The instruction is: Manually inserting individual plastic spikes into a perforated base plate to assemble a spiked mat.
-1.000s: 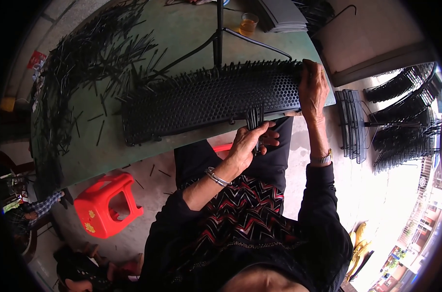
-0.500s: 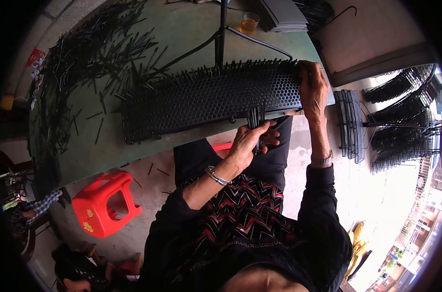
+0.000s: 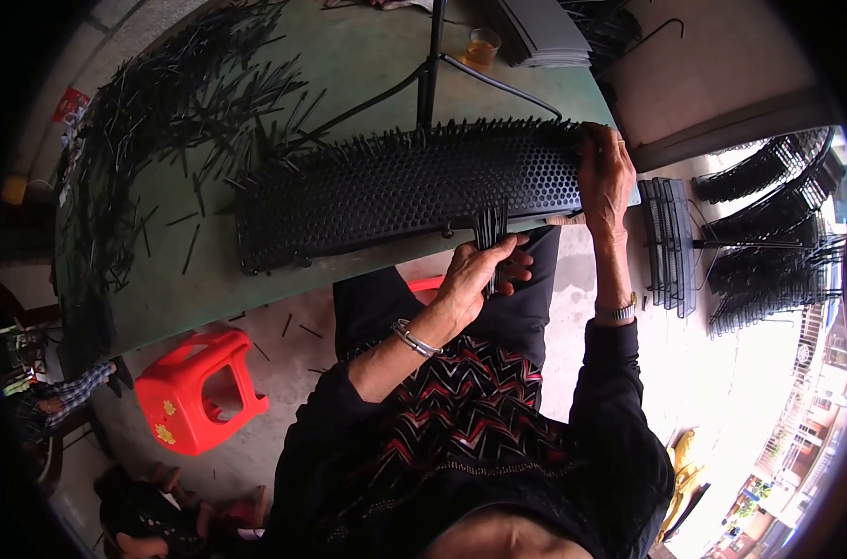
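Observation:
A long black perforated panel (image 3: 386, 205) lies tilted along the table's near edge, its face full of round holes. Thin black strips (image 3: 423, 135) stick up in a dense row along its far edge. My left hand (image 3: 470, 275) is closed round a bundle of thin black strips (image 3: 491, 228), held upright just in front of the panel's near edge. At the panel's far right corner, my right hand (image 3: 607, 182) has its fingers bent together against the row of strips. Its fingertips are partly hidden, so whether a strip is between them does not show.
Loose black strips (image 3: 200, 102) are heaped on the green table (image 3: 349, 56) at the left. Behind the panel stands a black metal stand (image 3: 427, 88). A cup of amber liquid (image 3: 481, 48) and stacked grey sheets (image 3: 540, 33) lie farther back. A red stool (image 3: 200, 391) is below left; black racks (image 3: 768, 233) are at right.
My right hand has shifted very slightly right and down at the panel's corner. The left hand keeps its bundle of strips in nearly the same place. The view has moved slightly.

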Available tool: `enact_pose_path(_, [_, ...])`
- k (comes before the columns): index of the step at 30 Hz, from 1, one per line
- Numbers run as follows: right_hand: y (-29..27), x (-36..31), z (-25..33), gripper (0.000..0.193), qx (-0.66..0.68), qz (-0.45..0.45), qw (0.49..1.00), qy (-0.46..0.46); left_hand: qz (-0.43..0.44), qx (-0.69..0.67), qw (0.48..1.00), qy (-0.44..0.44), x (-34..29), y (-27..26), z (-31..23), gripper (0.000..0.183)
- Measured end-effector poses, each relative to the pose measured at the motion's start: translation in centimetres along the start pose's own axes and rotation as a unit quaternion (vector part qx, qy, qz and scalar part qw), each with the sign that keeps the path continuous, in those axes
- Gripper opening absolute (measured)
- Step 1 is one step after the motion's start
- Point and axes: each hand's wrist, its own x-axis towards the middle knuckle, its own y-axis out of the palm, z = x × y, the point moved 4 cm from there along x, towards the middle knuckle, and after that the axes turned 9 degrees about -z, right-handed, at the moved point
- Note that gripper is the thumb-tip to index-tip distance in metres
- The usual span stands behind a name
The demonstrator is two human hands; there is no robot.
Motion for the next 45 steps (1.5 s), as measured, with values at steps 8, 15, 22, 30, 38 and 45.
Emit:
enact_pose_path(8, [0.3, 0.6, -0.8, 0.01, -0.008, -0.009, 0.999, 0.052, 0.01, 0.004, 1.0, -0.005, 0.1, 0.2, 0.0, 0.034])
enact_pose_path(15, [1.5, 0.9, -1.4, 0.017, -0.014, 0.048, 0.994, 0.096, 0.0, -0.006, 1.0, 0.007, 0.7, -0.1, 0.3, 0.033])
enact_pose_path(22, [1.7, 0.5, 0.0, 0.013, -0.034, 0.08, 0.995, 0.044, -0.067, -0.049, 0.996, 0.008, 1.0, -0.4, 0.8, 0.029])
enact_pose_path(30, [1.9, 0.5, -1.4, 0.018, -0.062, 0.047, 0.995, 0.068, -0.015, -0.062, 0.998, 0.003, 0.7, 0.2, 0.5, 0.032])
enact_pose_path(38, [1.8, 0.1, -2.0, 0.02, -0.087, 0.011, 0.991, 0.102, -0.001, -0.055, 0.998, 0.0, 0.2, 0.8, 0.1, 0.035])
enact_pose_path(45, [1.7, -0.5, -1.0, 0.022, -0.081, -0.004, 0.995, 0.06, -0.014, -0.067, 0.998, 0.01, 0.3, 0.5, 0.1, 0.034])
